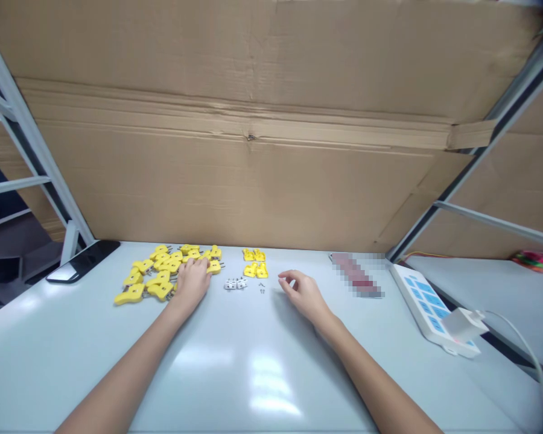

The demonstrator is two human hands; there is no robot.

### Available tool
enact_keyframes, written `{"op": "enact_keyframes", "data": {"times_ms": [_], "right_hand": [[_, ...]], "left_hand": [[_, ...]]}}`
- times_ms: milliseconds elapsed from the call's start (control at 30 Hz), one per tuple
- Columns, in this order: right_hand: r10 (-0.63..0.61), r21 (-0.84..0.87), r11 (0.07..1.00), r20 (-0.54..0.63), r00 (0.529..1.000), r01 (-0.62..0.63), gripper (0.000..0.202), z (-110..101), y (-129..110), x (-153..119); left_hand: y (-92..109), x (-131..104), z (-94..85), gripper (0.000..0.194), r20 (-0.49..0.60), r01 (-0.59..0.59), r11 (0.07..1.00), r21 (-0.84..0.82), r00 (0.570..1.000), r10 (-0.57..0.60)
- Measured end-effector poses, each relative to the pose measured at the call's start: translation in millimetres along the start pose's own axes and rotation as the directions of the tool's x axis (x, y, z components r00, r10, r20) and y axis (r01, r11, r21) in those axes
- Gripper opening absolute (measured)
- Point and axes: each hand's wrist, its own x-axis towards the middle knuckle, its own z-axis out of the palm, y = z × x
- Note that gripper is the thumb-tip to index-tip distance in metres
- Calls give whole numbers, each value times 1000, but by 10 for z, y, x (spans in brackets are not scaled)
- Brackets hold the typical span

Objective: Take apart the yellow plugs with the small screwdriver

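My left hand (192, 281) rests among a pile of yellow two-pin plugs (168, 263), its fingers curled down over them. Its fingertips are hidden, so what they grip, if anything, does not show. One yellow plug lies right beside its fingers, with the pins pointing right. My right hand (302, 294) hovers at or just above the white table, thumb and index finger slightly apart and nothing between them. Between the hands are several yellow plastic shell pieces (256, 270), two small silver-white parts (236, 284) and a few tiny screws (262, 288).
A black phone (84, 261) lies at the table's left edge. On the right are a partly blurred reddish object (357, 274) and a white power strip (434, 307) with a plugged-in charger (464, 324) and cable. Cardboard (253, 193) walls off the back, between metal frame posts.
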Motion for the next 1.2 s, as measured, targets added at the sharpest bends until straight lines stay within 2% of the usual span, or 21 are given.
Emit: {"op": "enact_keyframes", "data": {"times_ms": [133, 233, 300, 367, 467, 600, 667, 767, 933, 1000, 1033, 1100, 1133, 1200], "right_hand": [[88, -114, 990, 6, 996, -87, 30, -51, 79, 44], [150, -180, 972, -19, 989, -151, 28, -108, 157, 60], [183, -215, 959, -17, 983, -182, 28, -146, 223, 58], [216, -256, 944, 6, 976, -207, 31, -177, 293, 53], [256, -295, 926, 37, 966, -234, 34, -212, 368, 55], [297, -296, 918, 75, 952, -264, 32, -233, 358, 81], [316, -279, 919, 102, 943, -277, 30, -238, 321, 93], [349, -236, 920, 127, 928, -313, 25, -268, 269, 102], [340, -86, 940, 170, 925, -330, 26, -404, 186, 100], [280, 70, 953, 165, 946, -295, 28, -428, 119, 88], [234, 224, 939, 142, 962, -261, 29, -419, 76, 75], [164, 517, 840, 43, 986, -162, 30, -356, -24, 36], [138, 601, 793, -9, 990, -105, 32, -308, -77, 8], [97, 646, 763, -90, 991, -16, 35, -207, -174, -56]], "left_hand": [[-11, 22, -23, 13, -6, 6, 999, -48, 1000, -6], [11, -9, -84, 13, -54, -31, 994, -103, 998, 26], [64, -79, -129, 10, -121, -112, 965, -236, 989, 85], [154, -188, -161, 11, -148, -241, 859, -452, 970, 194], [329, -379, -168, 10, -44, -362, 711, -602, 905, 423], [501, -540, -129, 9, 96, -411, 644, -645, 793, 602], [531, -564, -119, 10, 119, -415, 636, -651, 771, 625], [541, -570, -120, 15, 137, -396, 645, -653, 776, 616], [573, -580, -86, 30, 163, -371, 685, -627, 797, 581], [593, -582, -72, 32, 164, -380, 691, -615, 795, 583], [602, -582, -69, 31, 163, -386, 692, -610, 794, 585], [613, -579, -67, 26, 159, -397, 699, -595, 794, 587], [615, -577, -67, 24, 156, -402, 702, -588, 796, 585], [613, -573, -67, 19, 149, -408, 705, -580, 798, 584]]}}
